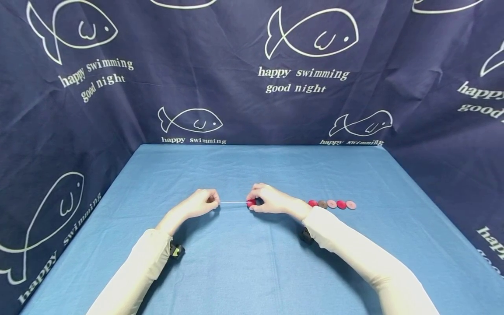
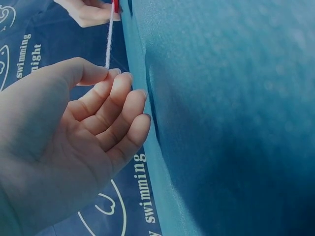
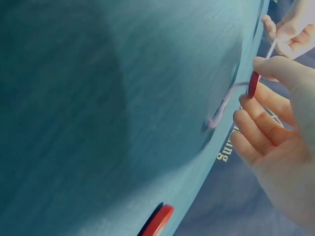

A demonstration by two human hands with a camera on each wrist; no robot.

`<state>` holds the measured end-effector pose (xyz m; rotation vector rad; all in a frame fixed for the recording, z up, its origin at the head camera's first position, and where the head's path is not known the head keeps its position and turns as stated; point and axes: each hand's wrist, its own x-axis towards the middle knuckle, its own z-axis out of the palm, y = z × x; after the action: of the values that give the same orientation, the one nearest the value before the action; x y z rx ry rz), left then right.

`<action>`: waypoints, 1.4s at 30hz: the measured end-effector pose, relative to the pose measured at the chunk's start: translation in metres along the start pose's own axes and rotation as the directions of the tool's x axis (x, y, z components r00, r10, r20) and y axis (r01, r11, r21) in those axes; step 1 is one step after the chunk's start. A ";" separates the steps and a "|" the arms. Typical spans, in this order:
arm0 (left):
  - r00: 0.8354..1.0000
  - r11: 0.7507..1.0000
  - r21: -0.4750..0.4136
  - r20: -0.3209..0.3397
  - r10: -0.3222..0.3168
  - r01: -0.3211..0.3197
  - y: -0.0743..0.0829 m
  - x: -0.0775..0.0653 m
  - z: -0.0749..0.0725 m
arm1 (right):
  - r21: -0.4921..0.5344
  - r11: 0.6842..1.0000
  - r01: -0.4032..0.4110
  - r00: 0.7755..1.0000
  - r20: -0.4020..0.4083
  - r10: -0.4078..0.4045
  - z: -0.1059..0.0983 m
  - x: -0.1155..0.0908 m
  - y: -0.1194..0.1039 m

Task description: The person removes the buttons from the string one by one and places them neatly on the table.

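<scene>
A red button (image 1: 250, 203) is pinched between the thumb and fingers of my right hand (image 1: 271, 199). My left hand (image 1: 201, 202) pinches one end of a white string (image 1: 235, 202) between thumb and fingertips, its other fingers curled loosely. The string runs straight between the hands to the button. In the right wrist view, the red button (image 3: 253, 84) is seen edge-on, and a loose tail of the string (image 3: 225, 102) hangs from its other side toward the cloth, with a thicker end. Whether the string passes through a hole is hidden.
To the right, partly behind my right forearm, buttons lie in a row: a red button (image 1: 313, 203), a brown button (image 1: 322, 204), a pink button (image 1: 332, 204), then another red and another pink. A blue cloth (image 1: 236, 271) covers the table; dark fish-print curtains (image 1: 244, 78) surround it.
</scene>
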<state>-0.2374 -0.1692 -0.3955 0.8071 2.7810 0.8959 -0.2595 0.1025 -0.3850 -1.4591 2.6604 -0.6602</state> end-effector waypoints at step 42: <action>1.000 1.000 0.010 -0.024 -0.020 0.020 -0.001 0.000 -0.001 | 0.006 0.998 -0.062 0.998 -0.018 0.062 -0.008 -0.019 0.011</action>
<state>-0.2386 -0.1707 -0.3952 0.7735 2.8115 0.8952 -0.2592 0.1261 -0.3856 -1.3699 2.7029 -0.6780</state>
